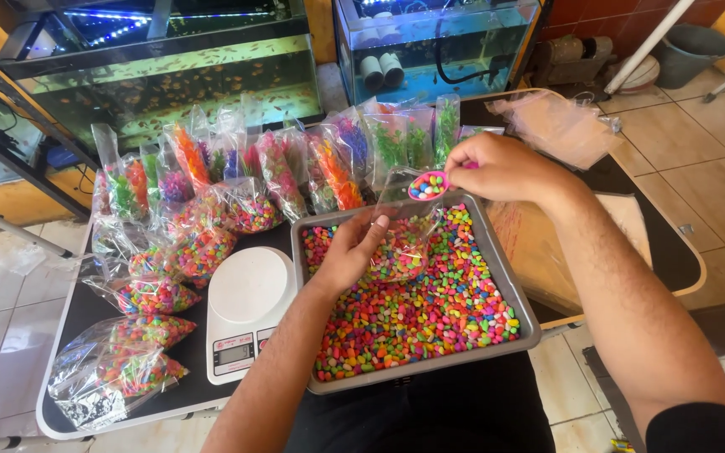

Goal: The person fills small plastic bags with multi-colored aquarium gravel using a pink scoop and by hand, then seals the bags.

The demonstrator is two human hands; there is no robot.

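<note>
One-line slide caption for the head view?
Left hand holds a clear bag over a tray of coloured pebbles while right hand tips a pink scoop in.

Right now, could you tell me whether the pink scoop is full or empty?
Full: the pink scoop in the right hand holds coloured pebbles above the clear bag.

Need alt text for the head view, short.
A left hand holds a clear bag open over a grey tray of colourful gravel while the right hand tips a pink scoop into it. White scale and filled bags sit left.
</note>
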